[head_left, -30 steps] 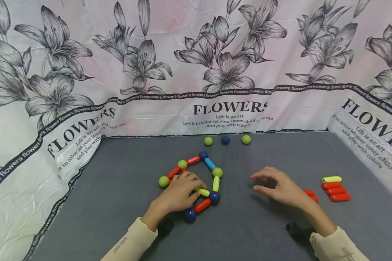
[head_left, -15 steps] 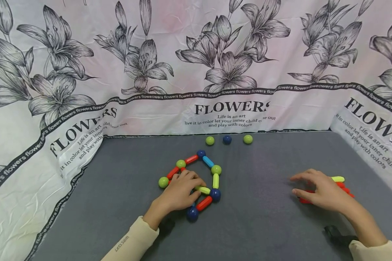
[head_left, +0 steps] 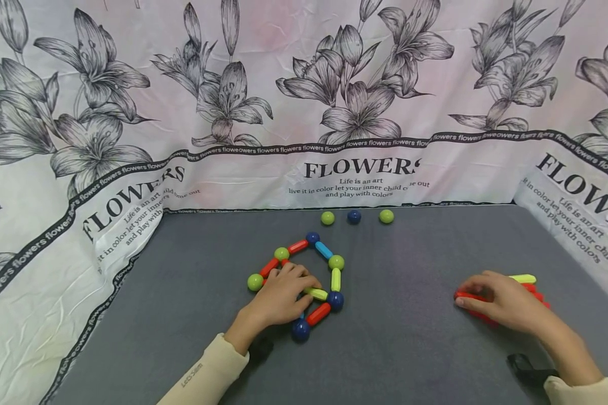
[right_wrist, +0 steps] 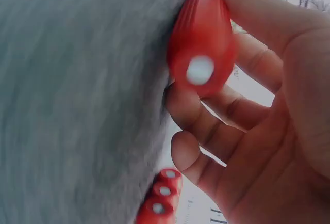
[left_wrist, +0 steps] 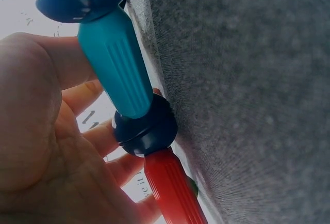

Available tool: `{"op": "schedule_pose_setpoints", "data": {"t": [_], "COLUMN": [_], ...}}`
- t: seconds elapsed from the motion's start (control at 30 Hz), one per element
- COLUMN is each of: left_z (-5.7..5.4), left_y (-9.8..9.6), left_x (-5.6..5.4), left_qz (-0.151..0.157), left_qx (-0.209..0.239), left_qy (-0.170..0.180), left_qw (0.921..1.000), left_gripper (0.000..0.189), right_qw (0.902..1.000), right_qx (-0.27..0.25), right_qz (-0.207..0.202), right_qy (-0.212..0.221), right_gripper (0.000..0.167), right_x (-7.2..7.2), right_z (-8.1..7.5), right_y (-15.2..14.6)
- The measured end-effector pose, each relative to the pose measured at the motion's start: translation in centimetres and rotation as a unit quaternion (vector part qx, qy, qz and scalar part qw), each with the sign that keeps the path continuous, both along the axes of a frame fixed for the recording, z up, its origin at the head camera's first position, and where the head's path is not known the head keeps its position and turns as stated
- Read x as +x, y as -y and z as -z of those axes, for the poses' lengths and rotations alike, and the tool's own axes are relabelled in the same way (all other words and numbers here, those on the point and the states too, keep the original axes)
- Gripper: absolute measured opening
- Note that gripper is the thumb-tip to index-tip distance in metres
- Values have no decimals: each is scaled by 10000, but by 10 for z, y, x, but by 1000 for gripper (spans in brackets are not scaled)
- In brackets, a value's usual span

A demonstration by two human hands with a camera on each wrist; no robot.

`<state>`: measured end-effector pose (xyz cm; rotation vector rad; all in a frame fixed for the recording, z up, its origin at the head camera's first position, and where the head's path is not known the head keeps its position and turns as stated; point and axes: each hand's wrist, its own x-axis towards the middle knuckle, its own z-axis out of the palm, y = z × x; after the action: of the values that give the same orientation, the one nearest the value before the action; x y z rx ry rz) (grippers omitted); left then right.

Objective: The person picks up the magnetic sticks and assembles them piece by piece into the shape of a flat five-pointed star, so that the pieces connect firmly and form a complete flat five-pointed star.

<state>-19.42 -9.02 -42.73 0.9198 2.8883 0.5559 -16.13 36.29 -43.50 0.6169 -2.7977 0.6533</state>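
Observation:
A frame of magnetic sticks and balls [head_left: 336, 279] lies on the grey table, joining red, yellow and blue sticks with green and navy balls. My left hand [head_left: 278, 295] holds its left part, covering some pieces. Close by that hand in the left wrist view, a light-blue stick [left_wrist: 116, 64] meets a navy ball [left_wrist: 147, 126], and a red stick continues beyond. At the right, my right hand [head_left: 501, 301] pinches a red magnetic stick [right_wrist: 203, 43] between thumb and fingers; its pale round end faces the right wrist camera.
Several more red sticks [right_wrist: 164, 190] lie near the right hand, partly hidden by it, with a yellow stick [head_left: 524, 278] behind. Two green balls and one navy ball [head_left: 354, 217] sit in a row at the back. A flowered cloth [head_left: 223, 180] hangs behind the table.
My right hand has moved right, over to the loose sticks, and has taken hold of a red one. The left hand stays on the frame.

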Motion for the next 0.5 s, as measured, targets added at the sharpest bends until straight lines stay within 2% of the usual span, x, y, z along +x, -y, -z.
{"op": "schedule_pose_setpoints", "data": {"t": [0.27,0.37,0.5], "left_z": [0,0,0], "left_y": [1,1,0], "left_x": [0,0,0], "left_qz": [-6,0,11], "left_qx": [-1,-10,5], "left_qy": [14,15,23], "left_qw": [10000,10000,10000], "left_gripper": [20,20,20], "right_qw": [9996,9996,9975], "right_qx": [108,66,-358], "right_qz": [-78,-254,-607], "right_qy": [259,118,-90], "right_gripper": [23,24,25], "right_x": [-11,-15,-18], "right_z": [0,-1,-2], "right_y": [16,32,62]}}
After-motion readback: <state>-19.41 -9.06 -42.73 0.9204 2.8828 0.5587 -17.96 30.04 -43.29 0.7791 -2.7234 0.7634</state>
